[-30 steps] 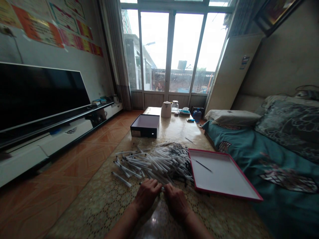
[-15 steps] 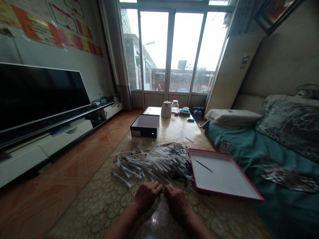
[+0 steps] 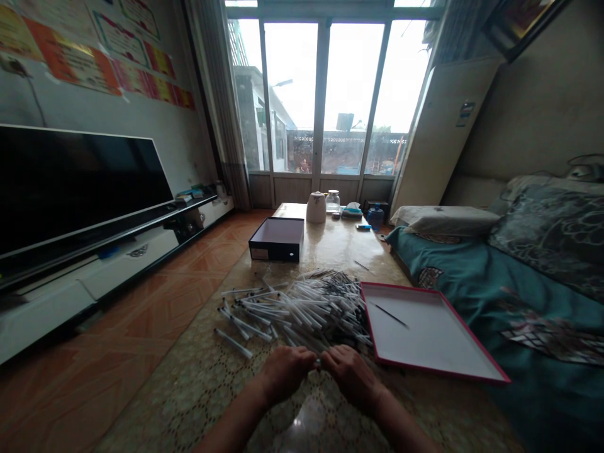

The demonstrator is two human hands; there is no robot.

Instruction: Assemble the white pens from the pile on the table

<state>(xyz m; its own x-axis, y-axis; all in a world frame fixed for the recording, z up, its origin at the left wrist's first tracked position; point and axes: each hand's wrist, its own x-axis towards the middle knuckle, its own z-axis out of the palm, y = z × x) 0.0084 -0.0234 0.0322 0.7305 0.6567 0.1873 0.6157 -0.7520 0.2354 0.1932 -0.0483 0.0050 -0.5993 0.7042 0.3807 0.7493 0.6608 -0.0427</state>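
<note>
the left hand [image 3: 285,375] and the right hand [image 3: 352,374] sit close together at the near edge of a low table with a glossy stone-like top [image 3: 330,248], both curled closed, with the fingers [image 3: 311,360] meeting around a small pale piece [image 3: 318,362]. it looks pinched between them, though the fingers hide most of it and its exact form is too small to tell. just beyond the hands, and touching the fingers, lies a loose heap of white plastic pens [image 3: 302,311], their dark tips bunched toward the right side of the heap, with a few stray pens [image 3: 233,343] fanned out at its left. to the right of the heap is a shallow white tray with a red rim [image 3: 406,286], holding one thin dark pen refill [image 3: 391,316]. farther along the table, left of centre, stands an open black box [image 3: 276,240]. at the far end are a white kettle [image 3: 316,207], a glass jar [image 3: 333,201], a tissue box [image 3: 352,211] and a blue bottle [image 3: 375,218]. a bed with a teal blanket [image 3: 519,327] runs along the right side, and a long black television [image 3: 70,189] stands on a white cabinet [image 3: 127,258] at the left, below a wall of posters [image 3: 70,66].
</note>
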